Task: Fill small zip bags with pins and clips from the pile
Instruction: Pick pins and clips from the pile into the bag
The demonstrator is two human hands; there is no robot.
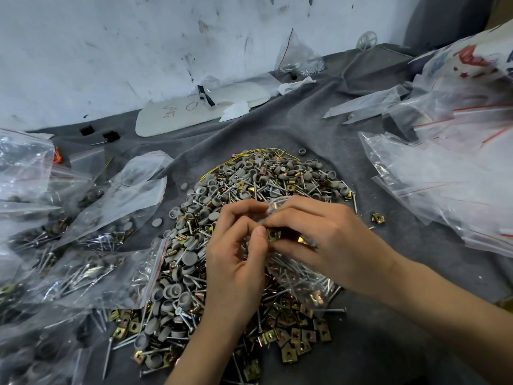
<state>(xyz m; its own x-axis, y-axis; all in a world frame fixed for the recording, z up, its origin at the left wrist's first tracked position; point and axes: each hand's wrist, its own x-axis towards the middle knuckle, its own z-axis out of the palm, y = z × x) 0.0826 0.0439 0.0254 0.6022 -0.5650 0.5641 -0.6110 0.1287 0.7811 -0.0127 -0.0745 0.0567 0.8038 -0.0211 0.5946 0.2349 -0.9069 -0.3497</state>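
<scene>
Holding a small zip bag (312, 286), part full of pins (294, 270), down on the middle of the pile (249, 184), pinching its mouth with curled fingers of the left hand (236, 262). Pinching a brass clip (273, 235) at that opening with fingertips of the right hand (319, 232).

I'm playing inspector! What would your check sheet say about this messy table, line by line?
Surface: wrinkled grey cloth covering the table.
Job's things: heaped pile of grey round caps, silver pins and brass square clips; small clear zip bag, partly filled; filled clear bags on the left; empty clear red-striped bags on the right.
Clutter: white oval board; crumpled white tissue.
Grips: left hand and right hand both pinch that bag.
Cables: thin yellow wire along the pile's far edge.
Surroundings: scuffed white wall.
</scene>
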